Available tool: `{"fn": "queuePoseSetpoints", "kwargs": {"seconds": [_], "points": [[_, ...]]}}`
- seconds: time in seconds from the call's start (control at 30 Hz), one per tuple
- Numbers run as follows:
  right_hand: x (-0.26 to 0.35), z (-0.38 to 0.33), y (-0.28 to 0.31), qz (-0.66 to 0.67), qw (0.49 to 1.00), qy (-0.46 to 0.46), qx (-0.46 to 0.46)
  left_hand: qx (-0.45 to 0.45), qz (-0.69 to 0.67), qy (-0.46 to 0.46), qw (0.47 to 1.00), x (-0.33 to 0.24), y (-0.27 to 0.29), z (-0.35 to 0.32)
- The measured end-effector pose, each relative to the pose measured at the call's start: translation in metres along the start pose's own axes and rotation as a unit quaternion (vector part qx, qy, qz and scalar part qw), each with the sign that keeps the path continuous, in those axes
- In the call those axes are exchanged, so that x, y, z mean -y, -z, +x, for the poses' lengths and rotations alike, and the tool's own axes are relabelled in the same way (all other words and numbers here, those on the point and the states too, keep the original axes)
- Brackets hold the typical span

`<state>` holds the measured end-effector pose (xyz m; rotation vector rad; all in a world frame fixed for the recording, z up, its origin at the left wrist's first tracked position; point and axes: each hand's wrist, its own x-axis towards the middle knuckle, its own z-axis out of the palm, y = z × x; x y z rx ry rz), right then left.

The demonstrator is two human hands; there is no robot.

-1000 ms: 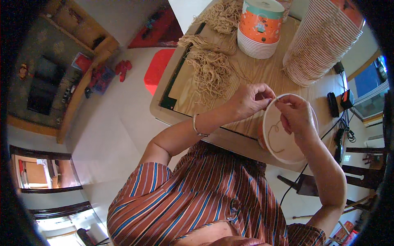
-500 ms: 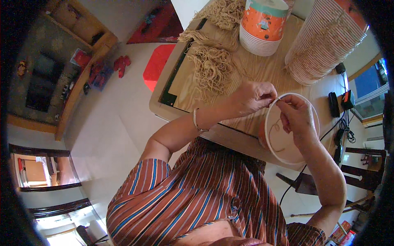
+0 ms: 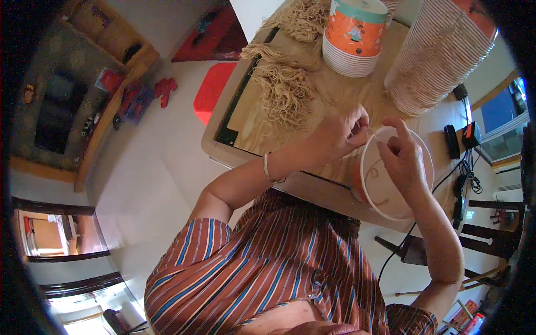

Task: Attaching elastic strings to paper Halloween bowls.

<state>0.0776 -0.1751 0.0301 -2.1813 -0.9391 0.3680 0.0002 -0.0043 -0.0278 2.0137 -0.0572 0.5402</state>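
Note:
A paper bucket (image 3: 403,204) with a white rim and an orange outer wall stands tilted at the table's near edge. A curl of tan string (image 3: 381,201) lies inside it. My left hand (image 3: 343,134) is just left of the rim, its fingers pinched together; what they hold, if anything, is too small to make out. Over the bucket's mouth is my right hand (image 3: 403,159), with index finger and thumb apart and the other fingers curled. A gap separates the two hands. Loose tan yarn (image 3: 285,95) lies in a tangled heap beyond my left hand.
Another yarn bundle (image 3: 304,19) lies at the back of the wooden table (image 3: 248,131). Beside it are stacked orange and white paper buckets (image 3: 353,42) and a tall leaning stack of paper buckets (image 3: 441,56). Black adapters (image 3: 453,142) and cables lie at the right; a red stool (image 3: 212,92) stands left.
My hands, touching at the bucket's rim before, have moved apart. The left has shifted slightly left; the right's index finger and thumb have spread from their pinch.

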Motion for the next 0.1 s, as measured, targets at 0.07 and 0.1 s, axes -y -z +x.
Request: {"fn": "queuePoseSetpoints", "kwargs": {"seconds": [0.07,0.1], "points": [[-0.0015,0.0019,-0.0008,0.000,1.000,0.002,0.009,-0.049,0.017,-0.045,0.998,-0.0022,0.0001,-0.0009],[-0.0019,0.0024,-0.0007,-0.001,1.000,0.004,0.018,-0.049,0.018,-0.045,0.998,-0.0029,0.0000,-0.0008]]}}
